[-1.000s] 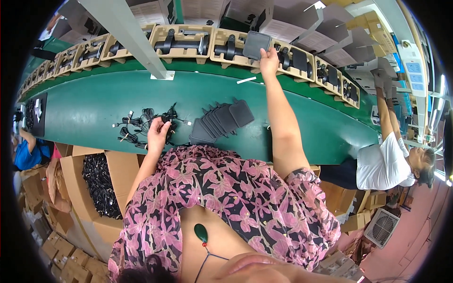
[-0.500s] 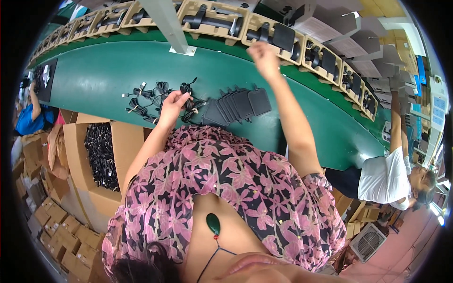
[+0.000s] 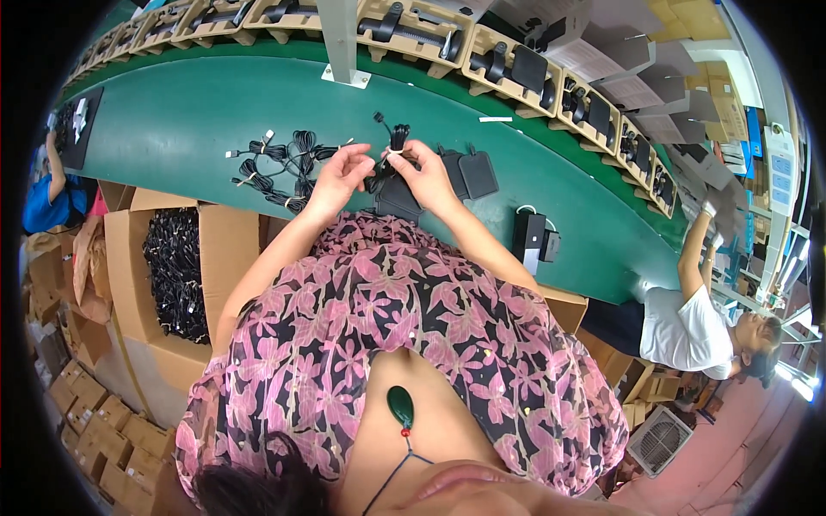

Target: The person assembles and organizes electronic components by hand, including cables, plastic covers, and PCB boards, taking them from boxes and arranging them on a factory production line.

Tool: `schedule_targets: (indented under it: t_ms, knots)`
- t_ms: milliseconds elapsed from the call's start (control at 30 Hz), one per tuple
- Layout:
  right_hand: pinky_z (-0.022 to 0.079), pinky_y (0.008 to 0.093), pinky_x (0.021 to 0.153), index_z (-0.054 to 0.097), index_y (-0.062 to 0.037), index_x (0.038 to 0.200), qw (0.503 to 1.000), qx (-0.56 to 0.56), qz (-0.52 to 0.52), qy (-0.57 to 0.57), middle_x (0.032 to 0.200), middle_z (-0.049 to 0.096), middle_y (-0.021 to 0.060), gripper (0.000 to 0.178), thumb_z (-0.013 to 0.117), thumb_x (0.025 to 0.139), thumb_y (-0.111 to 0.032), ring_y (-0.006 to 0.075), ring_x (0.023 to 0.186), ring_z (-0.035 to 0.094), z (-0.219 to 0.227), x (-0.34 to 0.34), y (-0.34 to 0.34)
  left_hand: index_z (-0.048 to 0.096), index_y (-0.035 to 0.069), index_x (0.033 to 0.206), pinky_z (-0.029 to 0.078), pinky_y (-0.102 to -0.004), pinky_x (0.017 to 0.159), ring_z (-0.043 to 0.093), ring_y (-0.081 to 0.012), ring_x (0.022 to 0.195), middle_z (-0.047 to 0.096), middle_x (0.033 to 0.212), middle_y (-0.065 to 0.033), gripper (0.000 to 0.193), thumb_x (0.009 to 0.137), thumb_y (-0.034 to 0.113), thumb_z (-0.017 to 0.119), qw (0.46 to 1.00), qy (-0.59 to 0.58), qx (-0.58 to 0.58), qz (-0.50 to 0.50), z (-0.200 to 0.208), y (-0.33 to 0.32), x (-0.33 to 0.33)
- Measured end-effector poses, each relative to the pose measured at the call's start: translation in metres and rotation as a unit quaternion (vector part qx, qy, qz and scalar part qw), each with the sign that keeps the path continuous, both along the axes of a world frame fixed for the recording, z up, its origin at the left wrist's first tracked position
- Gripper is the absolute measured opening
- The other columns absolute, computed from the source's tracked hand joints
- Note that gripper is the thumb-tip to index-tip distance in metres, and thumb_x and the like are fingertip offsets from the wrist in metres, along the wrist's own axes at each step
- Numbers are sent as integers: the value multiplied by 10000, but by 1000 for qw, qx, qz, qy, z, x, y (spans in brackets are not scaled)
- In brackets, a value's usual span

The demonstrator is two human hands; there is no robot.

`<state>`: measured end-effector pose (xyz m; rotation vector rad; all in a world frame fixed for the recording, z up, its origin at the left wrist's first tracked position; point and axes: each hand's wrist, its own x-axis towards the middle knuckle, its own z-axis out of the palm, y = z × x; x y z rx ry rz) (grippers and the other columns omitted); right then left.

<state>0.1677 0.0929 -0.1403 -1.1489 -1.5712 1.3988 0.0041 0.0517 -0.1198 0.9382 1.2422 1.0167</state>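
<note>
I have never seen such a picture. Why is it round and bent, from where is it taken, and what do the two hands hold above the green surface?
The picture comes from a wide fisheye camera worn on the person's head, looking down; this bends straight edges near the rim. The flowered blouse at the bottom is the wearer's own. The right hand and the left hand together hold a bundled black cable above the green conveyor belt. To the left, more bundled black cables lie on the belt. By the hands lie flat black pads. Further right stands a black adapter. Cardboard trays with black parts line the far edge. A cardboard box of black cables stands at the left. Another worker's arm reaches in at the right.
</note>
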Motion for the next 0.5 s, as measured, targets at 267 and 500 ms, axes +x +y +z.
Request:
schedule_targets:
  t_ms: [267, 500]
  knots:
    - [396, 253, 809, 430, -16, 1003, 971, -122, -42, 203, 925, 578, 87, 155, 453, 860, -70, 139, 878, 534, 28, 7, -4, 499, 41, 1074, 423, -260, 586, 525, -148, 613, 572, 713, -70, 291, 804, 141, 538, 960, 246, 94, -91, -14, -7, -1]
    - [359, 255, 847, 401, -19, 1115, 961, -148, 32, 230, 913, 548, 73, 255, 421, 887, -133, 142, 893, 507, 37, 13, -7, 531, 45, 1044, 419, -228, 589, 509, -113, 616, 560, 770, -47, 227, 830, 87, 466, 978, 182, 55, -83, -13, -7, -3]
